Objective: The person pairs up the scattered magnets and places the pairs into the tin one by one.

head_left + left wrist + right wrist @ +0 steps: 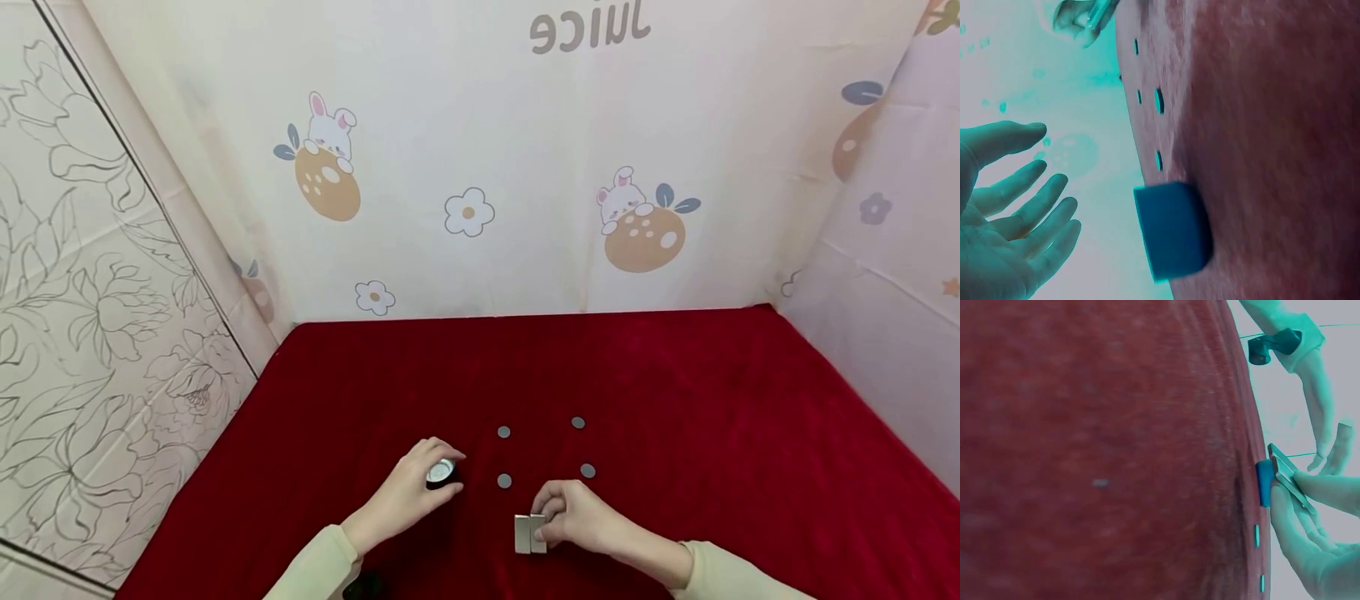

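My left hand (pixel 417 479) is spread, thumb and fingers apart, above a small dark round container (pixel 440 473) with a silvery top. In the left wrist view, a gap shows between the hand (pixel 1016 212) and this container (pixel 1172 231), which stands on the red cloth. With thumb and fingers, my right hand (pixel 573 517) pinches a silvery piece of two flat rectangular panels (pixel 522 533) side by side. The right wrist view shows this piece (pixel 1291 478) tilted and raised off the cloth. Several small grey discs (pixel 504 481) lie beyond the right hand.
Red velvety cloth (pixel 660 392) covers the table. Behind it hangs a pale curtain (pixel 480 108) with bunny and flower prints. A panel with line-drawn flowers (pixel 97 292) stands at the left. Something dark (pixel 363 586) sits by the left sleeve.
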The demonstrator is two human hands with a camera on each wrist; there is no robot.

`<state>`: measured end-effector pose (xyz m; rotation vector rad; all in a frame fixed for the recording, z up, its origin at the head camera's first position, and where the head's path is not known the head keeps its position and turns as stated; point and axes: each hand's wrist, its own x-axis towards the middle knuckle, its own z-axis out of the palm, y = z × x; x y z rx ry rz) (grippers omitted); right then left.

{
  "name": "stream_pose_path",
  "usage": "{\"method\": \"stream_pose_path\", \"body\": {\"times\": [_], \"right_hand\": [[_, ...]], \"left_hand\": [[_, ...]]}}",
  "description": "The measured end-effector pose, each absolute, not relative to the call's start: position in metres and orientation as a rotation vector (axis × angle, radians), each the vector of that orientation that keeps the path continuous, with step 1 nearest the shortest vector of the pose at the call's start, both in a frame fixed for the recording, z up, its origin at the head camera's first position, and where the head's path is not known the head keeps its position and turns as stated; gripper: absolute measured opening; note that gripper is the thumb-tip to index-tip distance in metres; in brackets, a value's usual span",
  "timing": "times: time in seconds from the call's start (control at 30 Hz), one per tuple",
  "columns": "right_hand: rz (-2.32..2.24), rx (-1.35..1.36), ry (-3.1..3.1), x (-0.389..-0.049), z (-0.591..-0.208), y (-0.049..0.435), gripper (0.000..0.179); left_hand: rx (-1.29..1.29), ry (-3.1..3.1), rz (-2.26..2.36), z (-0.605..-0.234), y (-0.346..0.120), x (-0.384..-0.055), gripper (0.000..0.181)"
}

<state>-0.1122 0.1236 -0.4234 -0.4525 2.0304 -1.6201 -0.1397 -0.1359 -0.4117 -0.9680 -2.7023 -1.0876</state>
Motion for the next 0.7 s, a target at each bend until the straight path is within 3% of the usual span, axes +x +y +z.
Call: {"method": "stream_pose_path", "body": {"times": [0.33, 0.7], "right_hand": [[-1.774, -0.291, 2.001, -0.125, -0.411, 0.111, 0.025], [-1.83, -0.287, 2.036, -0.138, -0.407, 0.095, 0.028]], "left_hand": [[-0.839, -2.748, -1.141, -0.412, -0.151, -0.144, 0.037], [-0.798, -2.805, -1.138, -0.417, -0.161, -0.148, 0.043]]}}
